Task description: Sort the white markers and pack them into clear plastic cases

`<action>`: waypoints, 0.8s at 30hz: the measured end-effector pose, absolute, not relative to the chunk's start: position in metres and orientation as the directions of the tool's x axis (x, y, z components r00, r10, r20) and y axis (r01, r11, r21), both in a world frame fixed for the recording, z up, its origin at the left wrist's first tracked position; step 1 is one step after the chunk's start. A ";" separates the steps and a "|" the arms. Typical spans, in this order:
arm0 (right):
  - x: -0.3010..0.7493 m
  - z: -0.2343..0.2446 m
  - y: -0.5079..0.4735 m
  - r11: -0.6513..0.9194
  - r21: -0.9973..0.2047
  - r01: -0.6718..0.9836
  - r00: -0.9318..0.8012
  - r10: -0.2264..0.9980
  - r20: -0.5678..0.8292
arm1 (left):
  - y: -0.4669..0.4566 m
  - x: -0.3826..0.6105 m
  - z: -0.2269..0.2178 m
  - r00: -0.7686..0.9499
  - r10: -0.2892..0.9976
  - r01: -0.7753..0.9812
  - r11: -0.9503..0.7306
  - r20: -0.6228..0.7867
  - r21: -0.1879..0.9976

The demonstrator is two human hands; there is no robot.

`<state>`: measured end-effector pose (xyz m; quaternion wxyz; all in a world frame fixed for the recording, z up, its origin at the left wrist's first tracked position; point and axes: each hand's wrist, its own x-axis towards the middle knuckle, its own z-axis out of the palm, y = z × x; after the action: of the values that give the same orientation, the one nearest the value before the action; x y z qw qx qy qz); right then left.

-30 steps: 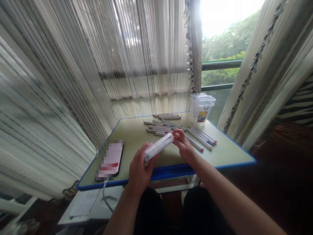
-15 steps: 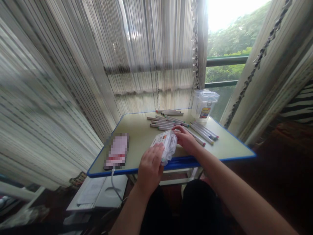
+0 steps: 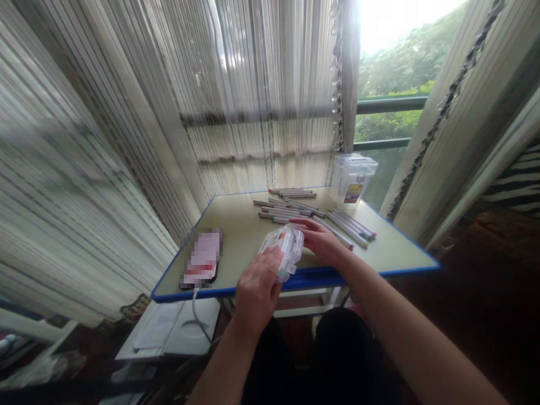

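Between my two hands is a clear plastic case (image 3: 290,246) with a printed label, tilted over the near edge of the table (image 3: 240,225). My left hand (image 3: 259,287) grips its near left end, thumb underneath and fingers over the top. On the far right end my right hand (image 3: 318,239) has its fingers wrapped round the corner. Whether anything lies inside the case I cannot make out. Just beyond my hands are several white marker pens (image 3: 287,212) with coloured ends, loosely spread. More markers (image 3: 350,226) lie to the right of them.
A clear lidded plastic box (image 3: 354,177) stands at the table's back right corner. At the left lies a phone (image 3: 202,257), its screen blurred, with a white cable (image 3: 194,315) hanging over the edge. String curtains (image 3: 261,84) hang right behind the table.
The case has shifted very slightly left and tilted a little in my hands. Both hands keep their hold, with the right fingers a bit straighter over the far end.
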<state>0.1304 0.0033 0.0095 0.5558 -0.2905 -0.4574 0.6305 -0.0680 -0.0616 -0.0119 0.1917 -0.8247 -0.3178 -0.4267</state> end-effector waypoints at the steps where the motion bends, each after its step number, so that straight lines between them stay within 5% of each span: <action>1: 0.130 0.010 0.004 0.036 -0.904 -0.427 -0.205 0.969 0.135 | -0.061 -0.068 -0.011 0.441 0.358 0.687 -0.725 0.823 -0.052; 5: 0.126 0.010 -0.004 0.162 -0.932 -0.325 -0.083 0.977 0.199 | -0.060 -0.068 -0.010 0.462 0.350 0.685 -0.725 0.815 -0.077; 10: 0.111 -0.004 -0.059 0.587 -0.798 -0.137 0.288 0.794 0.535 | -0.064 -0.068 -0.012 0.476 0.358 0.696 -0.712 0.803 -0.095; 12: 0.104 -0.012 -0.081 0.548 -0.821 -0.162 0.267 0.825 0.498 | -0.066 -0.067 -0.014 0.486 0.363 0.695 -0.712 0.795 -0.099; 16: 0.098 -0.020 -0.097 0.273 -0.912 -0.306 -0.093 0.945 0.314 | -0.067 -0.065 -0.018 0.486 0.360 0.675 -0.733 0.796 -0.080; 24: 0.108 -0.016 -0.082 0.013 -0.928 -0.372 -0.338 0.929 0.149 | -0.067 -0.063 -0.019 0.460 0.318 0.667 -0.740 0.829 -0.087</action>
<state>0.1085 -0.0821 -0.0158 0.5041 -0.2773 -0.5025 0.6454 -0.0628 -0.0670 -0.0190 0.2050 -0.8294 -0.2969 -0.4264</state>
